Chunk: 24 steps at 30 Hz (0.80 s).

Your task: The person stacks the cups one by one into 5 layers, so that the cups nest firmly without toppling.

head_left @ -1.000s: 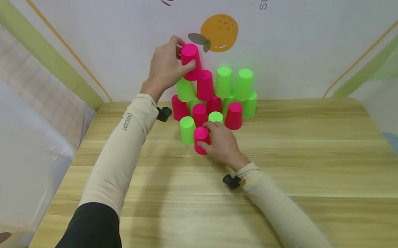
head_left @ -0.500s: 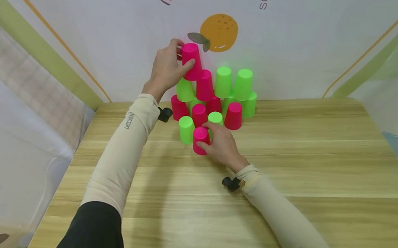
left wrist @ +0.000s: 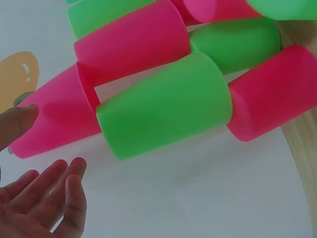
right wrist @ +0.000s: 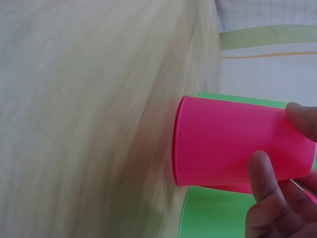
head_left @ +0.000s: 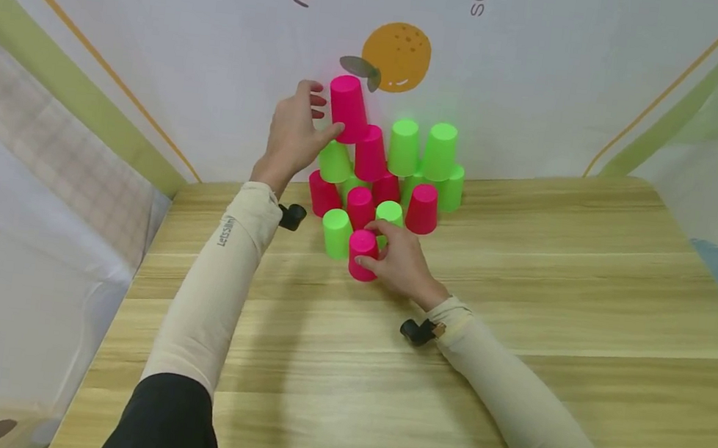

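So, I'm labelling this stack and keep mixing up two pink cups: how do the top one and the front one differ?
The top cup rests on a green cup and a pink cup; the front cup is down at the table. The left hand has its fingers off the top cup, though its thumb may touch; the right hand holds the front cup. Both are pink and rim down.

2 hands at 2 pink cups, 1 topmost, 1 frontmost
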Each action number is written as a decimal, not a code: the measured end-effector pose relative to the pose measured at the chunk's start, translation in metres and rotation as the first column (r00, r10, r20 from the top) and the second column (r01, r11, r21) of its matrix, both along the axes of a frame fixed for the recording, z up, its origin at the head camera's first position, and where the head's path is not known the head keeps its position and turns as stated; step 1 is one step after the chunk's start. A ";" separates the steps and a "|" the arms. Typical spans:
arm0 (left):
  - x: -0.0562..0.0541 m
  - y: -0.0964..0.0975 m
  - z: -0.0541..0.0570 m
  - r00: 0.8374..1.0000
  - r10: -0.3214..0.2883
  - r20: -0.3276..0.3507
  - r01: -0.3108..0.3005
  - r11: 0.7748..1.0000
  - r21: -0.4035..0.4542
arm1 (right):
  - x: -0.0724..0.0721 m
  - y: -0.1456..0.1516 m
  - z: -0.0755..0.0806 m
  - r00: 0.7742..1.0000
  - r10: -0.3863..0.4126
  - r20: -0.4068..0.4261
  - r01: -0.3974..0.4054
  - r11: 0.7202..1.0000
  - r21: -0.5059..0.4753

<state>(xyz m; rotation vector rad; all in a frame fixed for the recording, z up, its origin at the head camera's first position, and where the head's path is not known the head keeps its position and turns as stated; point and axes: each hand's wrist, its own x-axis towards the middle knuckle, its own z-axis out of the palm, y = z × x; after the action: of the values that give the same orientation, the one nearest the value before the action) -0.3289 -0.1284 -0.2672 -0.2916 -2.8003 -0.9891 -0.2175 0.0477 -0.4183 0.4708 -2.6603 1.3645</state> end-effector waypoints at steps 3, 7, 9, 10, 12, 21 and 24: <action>0.007 -0.009 -0.006 1.000 0.000 -0.022 0.001 0.999 0.053 | 0.001 0.000 0.000 1.000 0.010 0.013 -0.010 1.000 -0.011; 0.018 -0.018 -0.019 0.997 -0.028 -0.078 0.037 0.993 0.116 | 0.002 0.003 0.003 1.000 0.007 0.023 -0.006 1.000 -0.018; 0.025 -0.022 -0.025 0.994 -0.047 -0.098 0.060 0.989 0.135 | 0.002 0.005 0.005 1.000 -0.001 0.017 0.001 1.000 -0.023; 0.029 -0.023 -0.029 0.993 -0.056 -0.107 0.070 0.988 0.139 | 0.002 0.006 0.007 1.000 -0.003 0.008 0.004 1.000 -0.025; 0.037 -0.027 -0.036 0.991 -0.069 -0.115 0.085 0.987 0.139 | 0.002 0.009 0.010 1.000 0.000 -0.007 0.000 1.000 -0.030; 0.064 -0.034 -0.077 0.988 -0.153 -0.037 0.155 0.986 0.059 | -0.002 0.024 0.029 0.999 0.035 -0.033 -0.036 0.999 -0.017; 0.069 -0.035 -0.092 0.983 -0.176 0.061 0.175 0.984 0.019 | -0.002 0.029 0.037 0.998 0.054 -0.018 -0.054 0.998 -0.011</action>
<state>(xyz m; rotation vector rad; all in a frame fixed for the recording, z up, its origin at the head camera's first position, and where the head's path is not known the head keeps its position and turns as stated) -0.2604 -0.1633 -0.3590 -0.5222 -2.8620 -1.0708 -0.2198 0.0771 -0.3813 0.5548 -2.6430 1.3834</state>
